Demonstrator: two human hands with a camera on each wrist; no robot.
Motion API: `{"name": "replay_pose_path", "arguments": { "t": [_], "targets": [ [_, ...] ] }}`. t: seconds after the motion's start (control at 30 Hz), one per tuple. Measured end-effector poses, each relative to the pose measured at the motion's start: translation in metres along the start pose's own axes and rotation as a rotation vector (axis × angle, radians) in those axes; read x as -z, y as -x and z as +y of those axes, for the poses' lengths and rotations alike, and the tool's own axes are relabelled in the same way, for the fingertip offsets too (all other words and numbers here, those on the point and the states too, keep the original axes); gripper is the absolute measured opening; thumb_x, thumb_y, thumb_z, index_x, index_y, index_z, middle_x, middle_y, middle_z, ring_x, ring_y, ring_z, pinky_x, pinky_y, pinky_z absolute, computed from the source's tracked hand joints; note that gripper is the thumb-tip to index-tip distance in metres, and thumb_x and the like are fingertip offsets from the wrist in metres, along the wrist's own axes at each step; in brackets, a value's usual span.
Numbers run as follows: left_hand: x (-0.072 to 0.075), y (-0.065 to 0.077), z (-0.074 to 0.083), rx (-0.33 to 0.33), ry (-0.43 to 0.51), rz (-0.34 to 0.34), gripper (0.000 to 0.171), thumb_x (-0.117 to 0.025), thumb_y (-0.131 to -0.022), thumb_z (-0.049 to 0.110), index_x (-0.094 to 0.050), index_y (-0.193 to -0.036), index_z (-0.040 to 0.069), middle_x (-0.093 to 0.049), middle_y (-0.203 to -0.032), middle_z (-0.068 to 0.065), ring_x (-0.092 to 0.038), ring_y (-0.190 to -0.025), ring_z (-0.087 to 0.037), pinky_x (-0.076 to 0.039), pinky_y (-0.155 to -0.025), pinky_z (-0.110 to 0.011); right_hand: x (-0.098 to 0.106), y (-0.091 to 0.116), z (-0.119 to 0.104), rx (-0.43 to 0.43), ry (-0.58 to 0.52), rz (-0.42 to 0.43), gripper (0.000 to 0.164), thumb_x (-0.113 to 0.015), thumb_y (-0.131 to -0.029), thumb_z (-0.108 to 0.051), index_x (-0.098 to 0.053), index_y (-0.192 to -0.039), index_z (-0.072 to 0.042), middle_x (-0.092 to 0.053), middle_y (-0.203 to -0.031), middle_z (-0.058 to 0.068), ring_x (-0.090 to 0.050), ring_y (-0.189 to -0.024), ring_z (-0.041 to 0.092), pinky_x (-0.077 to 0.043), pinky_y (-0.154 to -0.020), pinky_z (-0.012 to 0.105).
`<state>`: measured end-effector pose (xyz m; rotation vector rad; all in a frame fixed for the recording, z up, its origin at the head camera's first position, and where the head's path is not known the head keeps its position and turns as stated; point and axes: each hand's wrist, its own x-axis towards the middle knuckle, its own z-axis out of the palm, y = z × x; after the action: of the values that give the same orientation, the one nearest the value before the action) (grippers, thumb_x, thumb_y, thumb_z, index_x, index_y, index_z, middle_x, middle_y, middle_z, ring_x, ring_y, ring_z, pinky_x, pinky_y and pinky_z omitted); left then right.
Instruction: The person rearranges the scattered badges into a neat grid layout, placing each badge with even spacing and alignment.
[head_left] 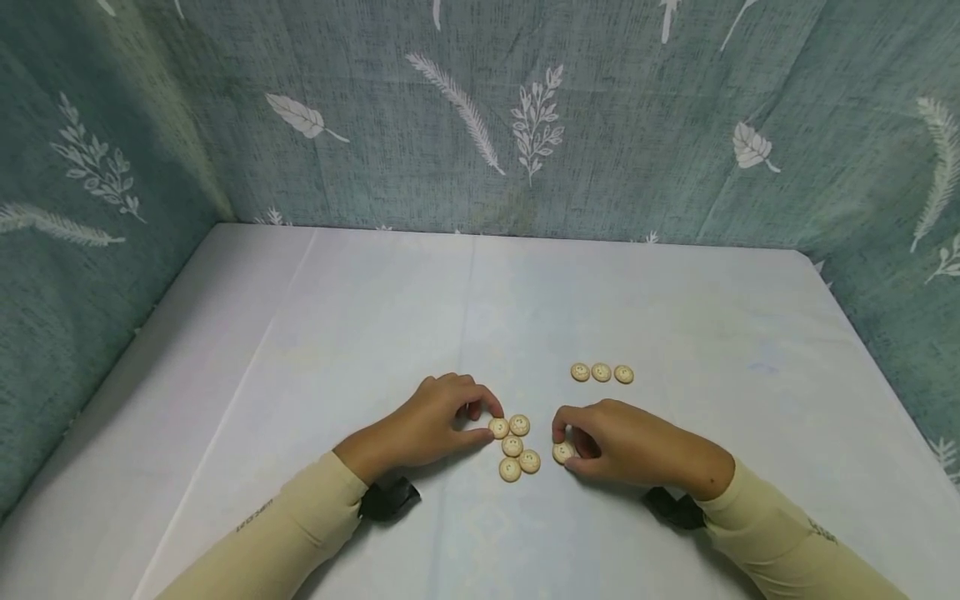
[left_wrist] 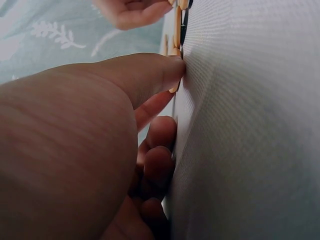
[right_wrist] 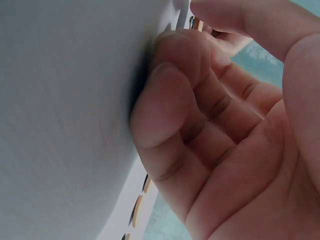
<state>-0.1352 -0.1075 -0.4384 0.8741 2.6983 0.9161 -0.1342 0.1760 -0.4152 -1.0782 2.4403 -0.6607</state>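
Discs (head_left: pixel 512 446): faces in head view, edges in wrists'.

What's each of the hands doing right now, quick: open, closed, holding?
Left hand: closed, thumb and index finger pinching the leftmost disc.
Right hand: closed, pinching the lone disc under its fingertips.

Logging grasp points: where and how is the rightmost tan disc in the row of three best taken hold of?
Probably pinch the near and far edges of the rightmost disc, coming from above right: it lies flat on the white tabletop, with the middle disc close on its left.
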Motion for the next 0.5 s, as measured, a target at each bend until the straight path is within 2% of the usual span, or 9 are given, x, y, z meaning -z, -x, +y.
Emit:
{"name": "replay_pose_path", "arguments": {
  "t": [0.5],
  "targets": [
    [0.0010,0.0000,0.0006,0.005,-0.002,-0.005,0.018,-0.079,-0.087,0.028,-0.070,-0.102,0.030,-0.052,-0.081,0.014,-0.047,-0.080,-0.003,-0.031,-0.078,-0.030,0.0054,-0.0014,0.0079,-0.017,0.037,0.058,0.015,-0.072,-0.090,-0.016,-0.062,-0.099,-0.018,-0.049,-0.066,-0.017,-0.045,-0.060,-0.005,-0.042,-0.059,0.018]
  ]
}}
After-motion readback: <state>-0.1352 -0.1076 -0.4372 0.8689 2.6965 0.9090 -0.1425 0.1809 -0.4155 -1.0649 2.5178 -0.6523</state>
